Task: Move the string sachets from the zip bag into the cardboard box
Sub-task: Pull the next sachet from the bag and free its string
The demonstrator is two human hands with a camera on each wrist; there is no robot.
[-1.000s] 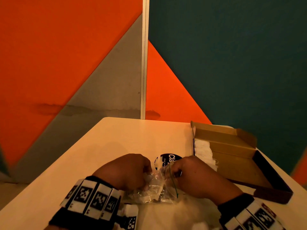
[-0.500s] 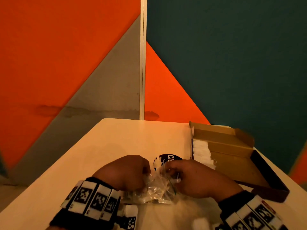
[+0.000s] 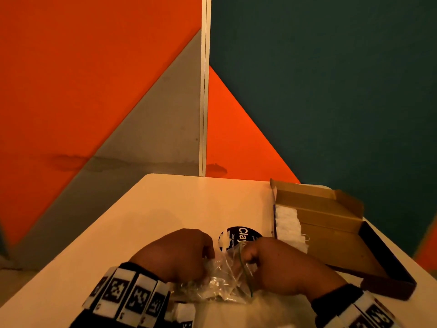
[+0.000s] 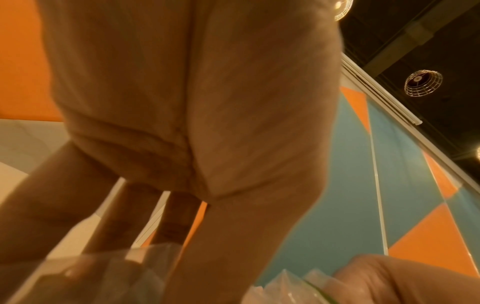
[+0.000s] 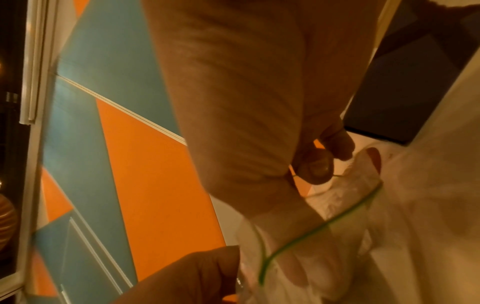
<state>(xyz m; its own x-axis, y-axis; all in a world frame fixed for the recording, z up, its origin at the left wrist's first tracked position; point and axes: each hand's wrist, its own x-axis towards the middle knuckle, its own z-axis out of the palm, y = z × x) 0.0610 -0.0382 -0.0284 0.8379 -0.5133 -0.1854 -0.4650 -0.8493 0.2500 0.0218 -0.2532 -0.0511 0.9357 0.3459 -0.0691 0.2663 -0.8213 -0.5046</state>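
A clear zip bag [image 3: 221, 280] with a green seal line lies on the table near its front edge, small sachets inside it. My left hand [image 3: 179, 254] grips the bag's left side. My right hand [image 3: 279, 266] pinches the bag's mouth at the green seal [image 5: 319, 226], with fingers reaching into the opening. The bag's plastic [image 4: 103, 273] shows under my left fingers in the left wrist view. An open cardboard box [image 3: 335, 237] sits to the right, with white sachets [image 3: 289, 227] stacked along its left wall.
A round black sticker [image 3: 236, 235] lies on the table [image 3: 170, 209] just beyond the hands. Orange, grey and teal wall panels stand behind the table. The box's dark lid [image 3: 387, 263] folds out toward the table's right edge.
Both hands stay on the bag; my right hand has shifted slightly at the bag's mouth and the plastic is crumpled differently. The box has not moved.
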